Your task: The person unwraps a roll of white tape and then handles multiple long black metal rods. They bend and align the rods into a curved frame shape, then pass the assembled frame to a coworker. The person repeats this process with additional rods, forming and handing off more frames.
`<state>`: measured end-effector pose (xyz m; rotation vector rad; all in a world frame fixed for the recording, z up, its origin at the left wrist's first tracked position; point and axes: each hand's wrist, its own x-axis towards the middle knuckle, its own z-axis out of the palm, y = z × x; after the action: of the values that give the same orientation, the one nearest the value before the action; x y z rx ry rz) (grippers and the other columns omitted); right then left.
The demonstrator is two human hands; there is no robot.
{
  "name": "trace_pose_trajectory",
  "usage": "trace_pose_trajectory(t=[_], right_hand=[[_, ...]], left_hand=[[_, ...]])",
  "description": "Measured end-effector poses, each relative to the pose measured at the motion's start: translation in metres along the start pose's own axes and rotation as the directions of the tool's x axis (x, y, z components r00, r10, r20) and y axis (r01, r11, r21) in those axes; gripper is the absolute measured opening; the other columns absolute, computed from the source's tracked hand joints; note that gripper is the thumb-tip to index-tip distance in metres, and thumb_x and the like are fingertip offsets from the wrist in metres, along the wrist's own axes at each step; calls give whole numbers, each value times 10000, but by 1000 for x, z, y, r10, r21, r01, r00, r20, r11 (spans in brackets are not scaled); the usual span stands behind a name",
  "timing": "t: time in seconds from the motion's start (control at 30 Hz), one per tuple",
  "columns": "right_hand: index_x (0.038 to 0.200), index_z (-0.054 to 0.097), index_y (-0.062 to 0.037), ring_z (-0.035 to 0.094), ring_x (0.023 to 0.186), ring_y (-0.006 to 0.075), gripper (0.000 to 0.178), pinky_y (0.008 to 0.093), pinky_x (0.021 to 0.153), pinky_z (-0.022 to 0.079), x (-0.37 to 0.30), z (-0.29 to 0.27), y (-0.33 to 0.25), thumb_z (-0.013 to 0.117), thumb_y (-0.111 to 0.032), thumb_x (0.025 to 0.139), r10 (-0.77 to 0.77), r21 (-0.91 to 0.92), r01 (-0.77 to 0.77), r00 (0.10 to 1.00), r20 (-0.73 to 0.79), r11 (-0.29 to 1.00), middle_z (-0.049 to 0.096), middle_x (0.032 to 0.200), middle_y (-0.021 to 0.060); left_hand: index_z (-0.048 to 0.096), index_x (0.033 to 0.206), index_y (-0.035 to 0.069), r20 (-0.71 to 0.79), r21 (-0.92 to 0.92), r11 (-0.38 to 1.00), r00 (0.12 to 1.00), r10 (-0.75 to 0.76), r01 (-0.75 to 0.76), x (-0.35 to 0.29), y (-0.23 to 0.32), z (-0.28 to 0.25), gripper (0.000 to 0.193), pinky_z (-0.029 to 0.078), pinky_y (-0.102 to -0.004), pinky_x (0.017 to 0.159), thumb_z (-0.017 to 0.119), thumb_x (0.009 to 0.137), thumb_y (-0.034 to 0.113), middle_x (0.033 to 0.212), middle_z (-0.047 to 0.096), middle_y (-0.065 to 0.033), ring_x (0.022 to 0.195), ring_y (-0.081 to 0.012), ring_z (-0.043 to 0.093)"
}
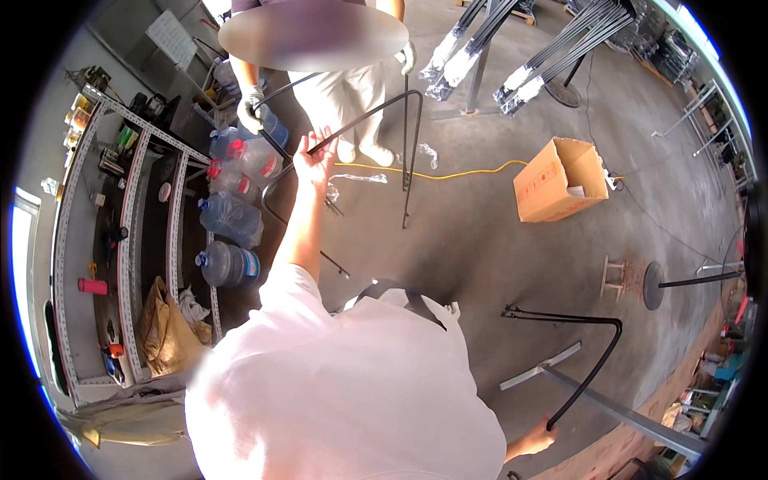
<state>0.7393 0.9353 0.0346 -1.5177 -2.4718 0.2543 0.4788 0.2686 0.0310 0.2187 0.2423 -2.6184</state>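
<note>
My left hand (315,158) reaches forward, palm up, fingers stretched out and apart. A bent black metal tube frame (364,120) runs across its palm and touches it, but the fingers are not wrapped round it. Facing me, a co-worker's gloved hand (250,112) grips black tubing beside my left hand; their other gloved hand (407,58) is at the top of a hanging tube. Low on the right, my right hand (538,442) is closed round the lower end of another bent black tube frame (612,352), whose thin ends point left above the floor.
An open cardboard box (544,192) stands on the floor near a yellow cable (456,175). Large water bottles (230,220) line the metal shelves (132,208) at left. Bundled black rods (560,56) hang far right. A grey metal stand (608,404) lies beside the right-hand frame.
</note>
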Motion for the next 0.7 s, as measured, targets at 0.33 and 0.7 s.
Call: trace_pose_trajectory(t=[0.33,0.7], right_hand=[[842,612,-62,581,680,308,334,407,589,433,2,5,6,587,-359,691,-27,11,27,999,-23,1000,617,764,114],[842,610,-39,573,684,301,380,412,617,427,3,3,3,582,-387,690,-32,29,32,999,5,999,614,776,129]], left_hand=[[446,884,14,-127,-97,994,991,32,-44,26,9,-9,181,285,-572,897,419,827,183,971,560,-170,1014,-367,466],[432,966,34,-214,188,971,959,187,-147,67,21,-38,153,386,-455,845,389,865,141,955,539,-128,957,-319,482]])
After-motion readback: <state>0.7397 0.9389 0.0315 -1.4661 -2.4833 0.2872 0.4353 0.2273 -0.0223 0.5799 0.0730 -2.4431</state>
